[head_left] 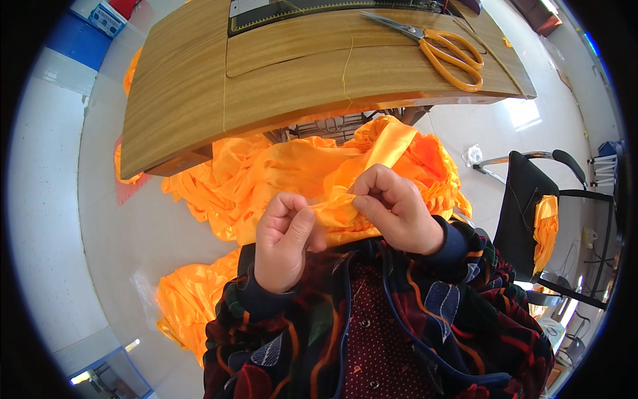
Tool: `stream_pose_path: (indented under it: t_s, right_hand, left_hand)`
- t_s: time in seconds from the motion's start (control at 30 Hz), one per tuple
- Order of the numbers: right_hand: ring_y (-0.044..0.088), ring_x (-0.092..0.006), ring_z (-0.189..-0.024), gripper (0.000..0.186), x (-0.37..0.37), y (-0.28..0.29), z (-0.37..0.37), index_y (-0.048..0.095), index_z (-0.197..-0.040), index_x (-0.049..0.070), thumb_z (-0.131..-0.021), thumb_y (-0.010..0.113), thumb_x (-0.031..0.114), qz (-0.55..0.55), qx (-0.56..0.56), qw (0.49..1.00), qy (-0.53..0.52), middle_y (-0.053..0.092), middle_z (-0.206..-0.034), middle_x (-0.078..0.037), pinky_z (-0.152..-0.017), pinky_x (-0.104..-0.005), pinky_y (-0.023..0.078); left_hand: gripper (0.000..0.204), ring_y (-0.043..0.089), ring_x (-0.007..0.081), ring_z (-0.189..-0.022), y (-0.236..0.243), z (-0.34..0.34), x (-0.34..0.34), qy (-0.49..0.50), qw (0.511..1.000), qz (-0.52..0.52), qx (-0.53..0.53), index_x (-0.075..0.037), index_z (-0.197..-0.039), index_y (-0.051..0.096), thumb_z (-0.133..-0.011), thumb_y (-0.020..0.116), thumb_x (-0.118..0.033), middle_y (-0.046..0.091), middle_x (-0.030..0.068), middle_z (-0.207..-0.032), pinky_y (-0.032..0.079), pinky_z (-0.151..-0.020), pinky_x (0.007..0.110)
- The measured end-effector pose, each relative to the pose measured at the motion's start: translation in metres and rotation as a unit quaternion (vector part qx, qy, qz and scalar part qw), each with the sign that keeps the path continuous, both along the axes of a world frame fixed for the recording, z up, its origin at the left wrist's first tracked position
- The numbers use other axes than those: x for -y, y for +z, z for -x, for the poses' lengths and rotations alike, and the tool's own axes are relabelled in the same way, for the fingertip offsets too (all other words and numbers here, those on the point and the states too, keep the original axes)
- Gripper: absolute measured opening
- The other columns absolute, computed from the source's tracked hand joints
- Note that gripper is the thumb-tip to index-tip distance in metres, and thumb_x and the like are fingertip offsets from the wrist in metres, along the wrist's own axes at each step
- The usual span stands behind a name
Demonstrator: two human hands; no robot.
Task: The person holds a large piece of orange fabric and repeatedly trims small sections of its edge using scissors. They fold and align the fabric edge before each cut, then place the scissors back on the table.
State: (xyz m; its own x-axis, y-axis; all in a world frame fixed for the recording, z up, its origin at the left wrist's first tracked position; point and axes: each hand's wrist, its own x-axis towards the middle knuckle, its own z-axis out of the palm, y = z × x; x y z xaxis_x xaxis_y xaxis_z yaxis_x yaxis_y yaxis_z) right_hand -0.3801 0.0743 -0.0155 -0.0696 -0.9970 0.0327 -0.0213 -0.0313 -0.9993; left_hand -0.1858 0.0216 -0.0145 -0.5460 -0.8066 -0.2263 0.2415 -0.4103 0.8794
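Shiny orange satin fabric (279,166) lies gathered in a large heap over my lap and below the table edge. My right hand (392,207) pinches a fold of it between thumb and fingers. To its left, my left hand (284,239) is closed, thumb against the curled fingers, on the other end of the same short stretch of cloth. Between the two hands that bit of fabric is bunched and held up toward me. A smooth flat band of the satin (392,145) runs up behind my right hand.
On the wooden sewing table (179,80) lie orange-handled scissors (452,56), loose threads and a dark machine bed (319,14). A black chair (522,213) with orange cloth over it stands at the right. More orange fabric (193,299) spreads on the floor at the left.
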Motion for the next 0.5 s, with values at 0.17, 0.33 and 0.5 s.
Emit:
stream_pose_path:
  t_s: [0.17,0.33,0.5]
  right_hand:
    - [0.047,-0.0049,-0.070,0.005,-0.003,-0.003,0.002,0.050,-0.093,0.002,-0.092,0.055,0.002,-0.024,0.096,0.994,0.047,0.051,-0.078,0.001,-0.061,-0.0214,0.041]
    - [0.049,-0.0050,-0.084,0.005,-0.006,-0.001,0.007,0.050,-0.101,0.001,-0.096,0.051,0.002,-0.013,0.084,0.990,0.114,0.054,-0.096,-0.002,-0.074,-0.0198,0.043]
    - [0.048,-0.0051,-0.080,0.005,-0.007,-0.003,0.007,0.049,-0.099,0.002,-0.095,0.052,0.002,-0.018,0.139,0.985,0.105,0.052,-0.091,0.000,-0.072,-0.0203,0.041]
  left_hand:
    - [0.018,0.052,0.0092,-0.078,0.003,0.006,-0.002,-0.007,0.999,0.044,-0.015,-0.007,-0.105,0.050,-0.091,0.059,-0.002,0.052,0.0008,-0.095,0.044,-0.070,0.022]
    - [0.026,0.048,0.0045,-0.077,0.001,0.011,-0.009,0.033,0.980,0.179,0.077,-0.004,-0.106,0.051,-0.084,0.061,0.006,0.052,0.0008,-0.094,0.040,-0.062,0.017]
    - [0.019,0.047,0.0066,-0.073,-0.003,0.003,-0.001,0.011,0.926,0.348,0.148,-0.002,-0.099,0.053,-0.083,0.060,0.007,0.052,0.0008,-0.091,0.038,-0.062,0.019]
